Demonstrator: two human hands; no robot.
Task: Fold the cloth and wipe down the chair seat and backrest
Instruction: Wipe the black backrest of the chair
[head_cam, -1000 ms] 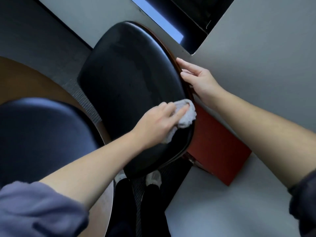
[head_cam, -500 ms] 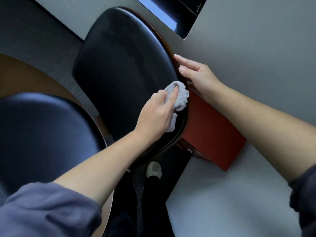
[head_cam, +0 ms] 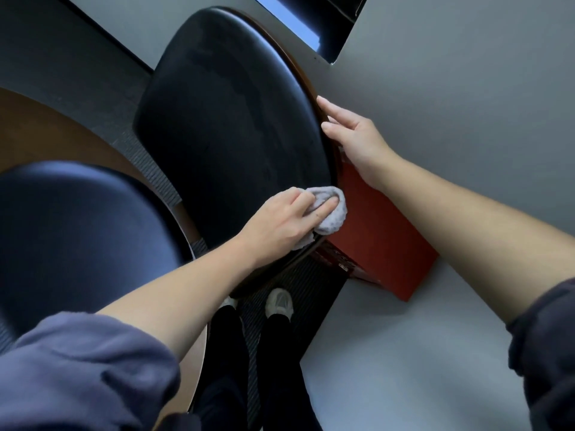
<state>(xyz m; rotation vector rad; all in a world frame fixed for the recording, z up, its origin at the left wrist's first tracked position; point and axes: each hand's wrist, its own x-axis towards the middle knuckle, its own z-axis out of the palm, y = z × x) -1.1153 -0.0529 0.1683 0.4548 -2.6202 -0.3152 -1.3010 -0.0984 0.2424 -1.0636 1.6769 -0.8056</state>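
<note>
A black padded chair backrest [head_cam: 230, 119] with a thin brown wooden rim fills the upper middle. My left hand [head_cam: 280, 222] presses a bunched grey cloth [head_cam: 333, 213] onto its lower right edge. My right hand [head_cam: 354, 141] rests against the backrest's right rim, fingers together along the edge, steadying it. The chair's black seat [head_cam: 77, 231] lies at the lower left, blurred.
A red box-shaped cabinet [head_cam: 382, 241] stands right behind the backrest against a pale grey surface [head_cam: 435, 368]. A curved wooden tabletop [head_cam: 40, 132] lies at the left. My feet in pale shoes [head_cam: 280, 303] stand on dark carpet below the chair.
My left hand has slid the cloth down along the backrest's right edge, after moving up it half a second ago. My right hand stays on the rim.
</note>
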